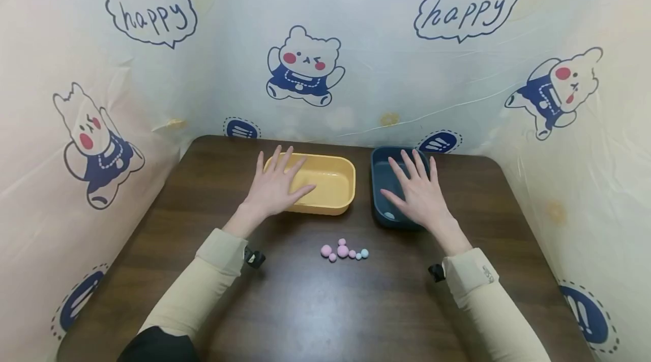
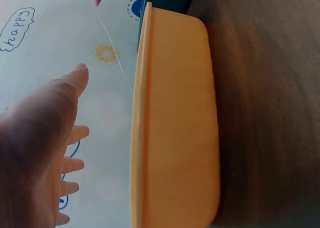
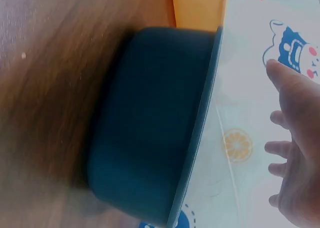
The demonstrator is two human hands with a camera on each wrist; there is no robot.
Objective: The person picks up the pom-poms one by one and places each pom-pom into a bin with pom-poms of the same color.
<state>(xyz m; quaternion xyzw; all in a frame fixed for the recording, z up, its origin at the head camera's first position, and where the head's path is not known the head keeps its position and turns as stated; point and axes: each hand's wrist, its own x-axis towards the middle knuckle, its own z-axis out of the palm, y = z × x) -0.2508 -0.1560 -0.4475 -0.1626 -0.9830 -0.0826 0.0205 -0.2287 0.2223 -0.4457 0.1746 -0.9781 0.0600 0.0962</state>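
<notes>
In the head view, we see the left hand (image 1: pixel 272 192) spread over the yellow tray (image 1: pixel 333 181), the right hand (image 1: pixel 421 197) over the blue tray (image 1: pixel 376 195), small balls (image 1: pixel 343 251) lying nearer us. The left wrist view shows fingers (image 2: pixel 74 165) grasping nothing; the right's, likewise.

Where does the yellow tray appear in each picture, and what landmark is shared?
Head: yellow tray, near centre, partly hidden by the left hand.
Left wrist: right of centre, reaching the bottom edge.
Right wrist: top edge, right of centre.
Shared landmark: the dark blue tray, visible in all three.
</notes>
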